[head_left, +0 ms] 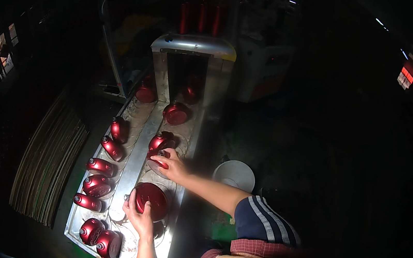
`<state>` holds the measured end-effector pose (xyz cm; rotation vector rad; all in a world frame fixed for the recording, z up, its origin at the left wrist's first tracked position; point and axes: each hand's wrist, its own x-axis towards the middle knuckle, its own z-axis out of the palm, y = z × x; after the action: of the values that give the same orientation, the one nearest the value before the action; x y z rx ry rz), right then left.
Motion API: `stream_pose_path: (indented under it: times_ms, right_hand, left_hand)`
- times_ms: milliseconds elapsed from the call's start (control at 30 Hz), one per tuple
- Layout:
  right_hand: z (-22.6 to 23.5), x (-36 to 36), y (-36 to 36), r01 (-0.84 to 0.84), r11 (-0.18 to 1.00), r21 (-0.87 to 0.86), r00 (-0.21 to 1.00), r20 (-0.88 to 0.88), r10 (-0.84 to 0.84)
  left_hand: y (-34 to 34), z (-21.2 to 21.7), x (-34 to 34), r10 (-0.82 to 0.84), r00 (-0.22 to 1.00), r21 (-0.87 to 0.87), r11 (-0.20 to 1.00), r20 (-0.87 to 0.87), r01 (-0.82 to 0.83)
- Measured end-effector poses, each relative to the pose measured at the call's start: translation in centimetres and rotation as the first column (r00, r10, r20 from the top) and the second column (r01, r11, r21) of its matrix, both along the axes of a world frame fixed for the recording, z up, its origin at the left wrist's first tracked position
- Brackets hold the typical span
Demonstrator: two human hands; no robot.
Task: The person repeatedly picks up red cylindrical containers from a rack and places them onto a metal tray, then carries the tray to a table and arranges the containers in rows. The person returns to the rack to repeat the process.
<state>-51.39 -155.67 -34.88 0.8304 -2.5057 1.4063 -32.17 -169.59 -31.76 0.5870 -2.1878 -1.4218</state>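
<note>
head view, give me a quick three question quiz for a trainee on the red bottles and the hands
1. True or false: the left hand rests on a red bottle on the metal tray.
2. Which hand reaches further up the tray? A left, B right.
3. Fill in: the white bucket stands to the ____ of the tray.

Key
1. True.
2. B, the right hand, touching a bottle higher up.
3. Right.
</note>
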Motion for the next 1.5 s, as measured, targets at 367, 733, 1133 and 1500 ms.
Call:
stream_pose_path:
  times_ms: [367,733,1133,1500]
  right_hand:
    - [-8.1,-13.4,1.5,0.092,0.987,0.129,0.996,0.001,-0.093]
    - [-9.3,-24.5,2.3,0.151,0.976,0.157,0.986,0.044,-0.159]
    - [-8.4,-30.7,9.2,0.069,0.997,0.031,0.994,-0.087,-0.066]
    - [2.5,19.2,-3.1,-0.727,0.560,-0.398,0.442,0.353,0.825]
  left_hand:
    - [9.3,-7.5,-20.5,0.205,0.952,-0.368,0.923,0.228,-0.111]
    - [11.5,-8.4,-30.5,0.205,0.947,-0.296,0.946,0.246,-0.128]
    - [13.4,0.4,-26.5,-0.224,0.973,-0.135,0.967,-0.060,0.215]
    - [4.3,12.8,27.7,0.588,0.789,0.260,0.801,-0.176,-0.539]
